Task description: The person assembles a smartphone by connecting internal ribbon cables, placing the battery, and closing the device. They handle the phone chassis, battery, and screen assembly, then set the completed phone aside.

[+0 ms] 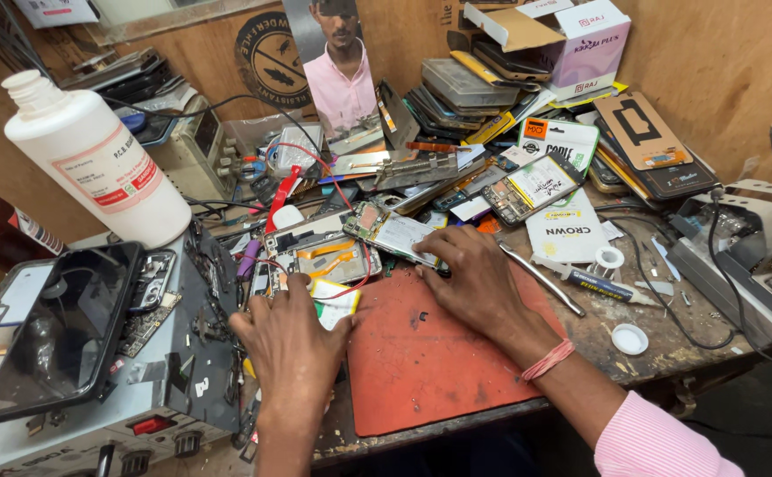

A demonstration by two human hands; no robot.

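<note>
**Hands on opened phones at a packed repair bench**

Opened phones everywhere, so here's the layout. Right hand lies flat with fingers spread, fingertips pressing down on the near end of an opened phone with a white battery. It isn't gripping, just pinning it from above. That phone sits at the far edge of the red work mat, tilted diagonally. Left hand is also uncurled, fingers reaching to the near edge of a second opened phone frame with orange flex cables, just left of the first one. Can't tell whether it pinches anything; a small white-and-yellow card lies right under its fingers.

Room to move: the mat's near half is bare and runs to the front bench edge. A metal tweezer lies just right of the right hand, with a slim glue tube and a white cap beyond it. Left side is hemmed in by a grey power supply with a black phone lying on top.

Packaging: a tall white plastic bottle with a pink-and-white label stands at far left. A white-and-purple carton with open flaps sits top right on stacked phones. A white pouch with green and orange print lies behind the bench's middle, and a flat white sachet lies below it.
</note>
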